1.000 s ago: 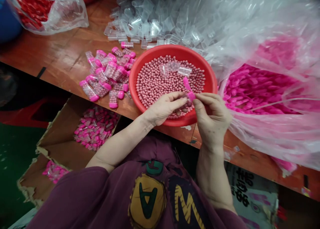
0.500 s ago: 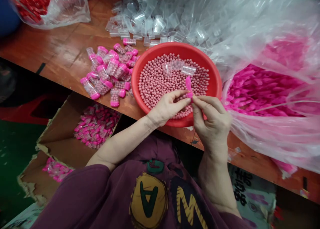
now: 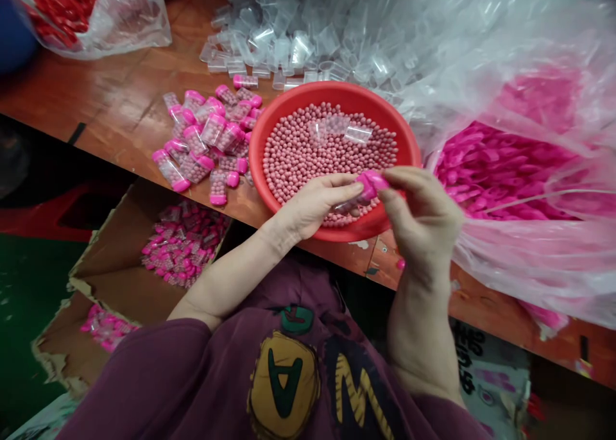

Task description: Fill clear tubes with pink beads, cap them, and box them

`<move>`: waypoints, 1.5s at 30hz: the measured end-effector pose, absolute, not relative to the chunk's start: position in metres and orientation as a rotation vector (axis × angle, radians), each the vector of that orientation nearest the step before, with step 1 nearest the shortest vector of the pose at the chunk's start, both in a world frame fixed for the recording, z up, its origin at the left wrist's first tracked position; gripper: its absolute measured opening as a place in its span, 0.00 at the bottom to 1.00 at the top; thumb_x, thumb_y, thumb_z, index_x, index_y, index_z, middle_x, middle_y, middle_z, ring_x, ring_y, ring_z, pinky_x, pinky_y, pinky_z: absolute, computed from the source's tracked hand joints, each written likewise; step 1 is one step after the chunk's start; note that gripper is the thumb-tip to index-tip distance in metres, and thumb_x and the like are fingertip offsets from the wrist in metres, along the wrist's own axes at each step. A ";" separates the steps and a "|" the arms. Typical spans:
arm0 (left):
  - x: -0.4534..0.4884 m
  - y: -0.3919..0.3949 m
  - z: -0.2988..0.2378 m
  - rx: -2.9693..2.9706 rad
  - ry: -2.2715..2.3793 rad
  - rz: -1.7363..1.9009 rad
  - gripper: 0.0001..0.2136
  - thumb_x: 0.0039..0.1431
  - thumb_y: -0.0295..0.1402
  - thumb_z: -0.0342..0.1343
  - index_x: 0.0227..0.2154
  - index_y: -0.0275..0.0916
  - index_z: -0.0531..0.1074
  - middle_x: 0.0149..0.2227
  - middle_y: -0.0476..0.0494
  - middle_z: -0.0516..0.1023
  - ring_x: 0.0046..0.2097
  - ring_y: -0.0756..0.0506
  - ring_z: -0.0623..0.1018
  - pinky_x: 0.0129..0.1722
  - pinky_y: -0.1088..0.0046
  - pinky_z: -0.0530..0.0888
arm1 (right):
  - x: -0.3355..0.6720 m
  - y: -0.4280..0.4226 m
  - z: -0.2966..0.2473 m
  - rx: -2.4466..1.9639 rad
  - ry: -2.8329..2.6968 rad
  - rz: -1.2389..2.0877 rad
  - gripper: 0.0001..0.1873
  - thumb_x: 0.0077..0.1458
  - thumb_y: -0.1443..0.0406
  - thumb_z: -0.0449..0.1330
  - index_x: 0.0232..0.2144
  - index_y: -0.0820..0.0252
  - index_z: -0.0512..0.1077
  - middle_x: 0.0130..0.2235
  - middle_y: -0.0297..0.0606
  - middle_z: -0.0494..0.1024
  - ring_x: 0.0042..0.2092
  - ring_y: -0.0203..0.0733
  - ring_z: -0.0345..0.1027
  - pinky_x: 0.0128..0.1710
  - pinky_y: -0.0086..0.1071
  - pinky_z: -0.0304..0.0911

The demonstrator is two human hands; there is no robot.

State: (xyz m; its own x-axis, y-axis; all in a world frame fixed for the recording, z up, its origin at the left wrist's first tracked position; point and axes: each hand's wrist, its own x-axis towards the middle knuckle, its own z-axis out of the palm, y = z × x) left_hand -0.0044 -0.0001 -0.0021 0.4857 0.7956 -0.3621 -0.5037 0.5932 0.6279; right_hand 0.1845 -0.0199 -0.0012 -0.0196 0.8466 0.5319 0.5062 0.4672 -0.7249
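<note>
My left hand and my right hand meet over the near rim of a red bowl filled with small pink beads. Between the fingertips of both hands sits a small clear vial with a pink cap. The left fingers pinch the clear body, mostly hidden. The right thumb and fingers press on the cap. Two or three empty clear vials lie on the beads at the bowl's far side.
Filled pink-capped vials are heaped left of the bowl. Empty clear vials lie behind it. A plastic bag of pink caps lies to the right, a bag of red pieces far left. A cardboard box of filled vials stands below the table edge.
The pink cap stood upright above the fingertips before; now it lies folded down onto the vial under my right fingers. My right hand has turned and risen slightly.
</note>
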 end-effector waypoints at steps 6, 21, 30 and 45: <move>0.000 0.005 0.000 0.442 0.666 0.834 0.11 0.62 0.38 0.78 0.39 0.35 0.87 0.38 0.42 0.87 0.39 0.48 0.82 0.47 0.70 0.78 | 0.180 -0.038 -0.036 -1.224 -1.933 0.087 0.46 0.65 0.47 0.76 0.78 0.49 0.66 0.69 0.54 0.78 0.69 0.69 0.75 0.71 0.69 0.73; 0.008 -0.002 -0.003 0.663 0.842 1.028 0.13 0.69 0.22 0.61 0.54 0.37 0.79 0.47 0.43 0.84 0.47 0.47 0.80 0.50 0.71 0.78 | 0.176 -0.018 -0.048 -1.363 -2.013 -0.040 0.44 0.65 0.54 0.67 0.77 0.57 0.61 0.66 0.57 0.78 0.67 0.66 0.76 0.66 0.65 0.77; 0.016 -0.003 -0.015 0.824 1.001 1.013 0.08 0.69 0.20 0.63 0.48 0.34 0.79 0.42 0.45 0.85 0.43 0.50 0.82 0.49 0.74 0.78 | 0.165 -0.018 -0.052 -1.341 -2.019 -0.155 0.36 0.64 0.61 0.63 0.72 0.62 0.65 0.58 0.57 0.80 0.60 0.64 0.78 0.61 0.62 0.77; -0.002 -0.009 -0.001 0.928 1.122 1.098 0.07 0.76 0.31 0.61 0.53 0.41 0.77 0.47 0.45 0.86 0.45 0.46 0.85 0.41 0.72 0.80 | 0.174 -0.018 -0.042 -1.284 -2.039 0.222 0.46 0.70 0.47 0.65 0.80 0.58 0.56 0.65 0.55 0.78 0.60 0.62 0.78 0.61 0.60 0.76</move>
